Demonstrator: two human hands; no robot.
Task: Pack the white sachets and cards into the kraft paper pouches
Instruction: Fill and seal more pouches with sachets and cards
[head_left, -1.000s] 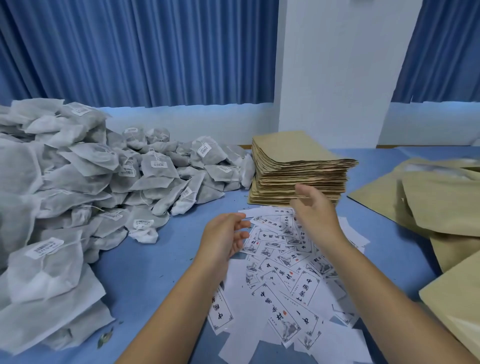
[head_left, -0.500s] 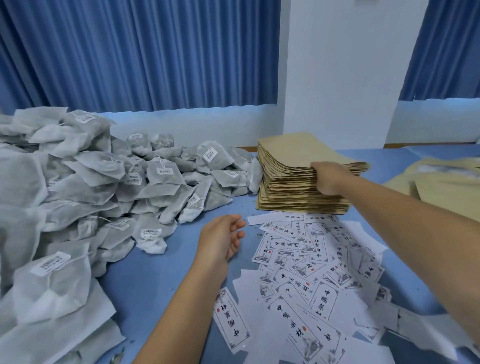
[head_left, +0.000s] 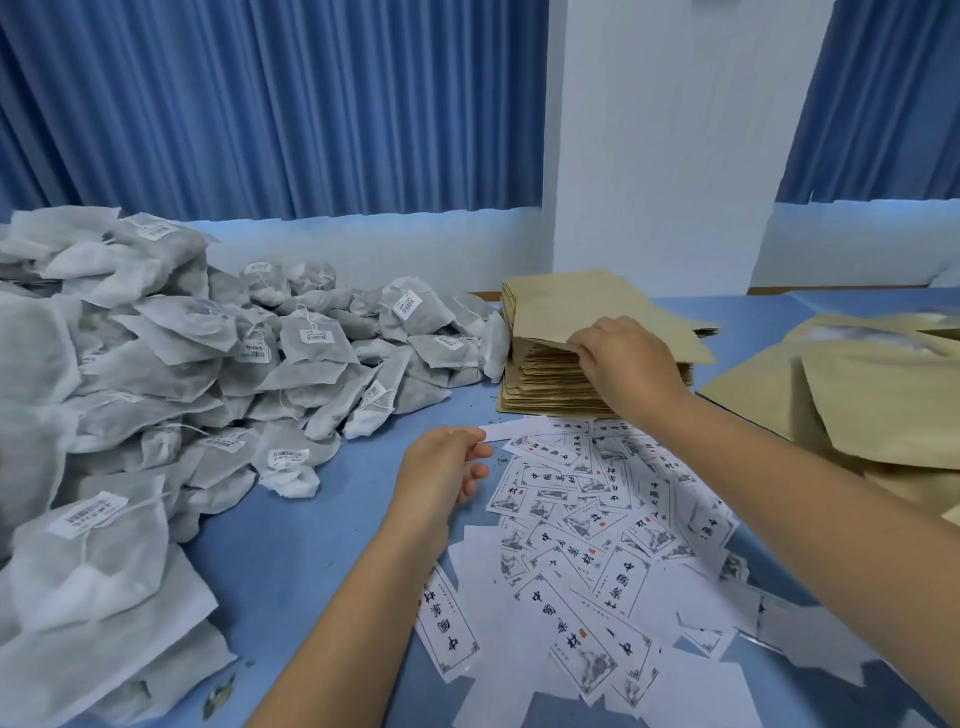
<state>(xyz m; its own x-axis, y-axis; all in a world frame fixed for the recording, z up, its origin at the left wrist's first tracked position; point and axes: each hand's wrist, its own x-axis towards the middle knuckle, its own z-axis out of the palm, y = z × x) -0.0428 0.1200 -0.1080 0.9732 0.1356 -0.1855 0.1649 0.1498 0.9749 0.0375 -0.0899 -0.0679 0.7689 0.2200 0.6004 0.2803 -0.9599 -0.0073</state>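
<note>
While the right hand (head_left: 628, 364) pinches the near edge of the top pouch (head_left: 582, 306), raised off the stack of pouches (head_left: 550, 389), the left hand (head_left: 441, 473) sits relaxed, fingers loosely curled, holding nothing, beside the scattered cards (head_left: 597, 519). Sachets (head_left: 156, 364) heaped on table (head_left: 291, 545), left side. Loose pouches (head_left: 857, 405) lie far right.

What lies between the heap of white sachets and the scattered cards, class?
The head view shows a strip of bare blue table between the sachets and the cards, with the left hand over it beside the cards.
</note>
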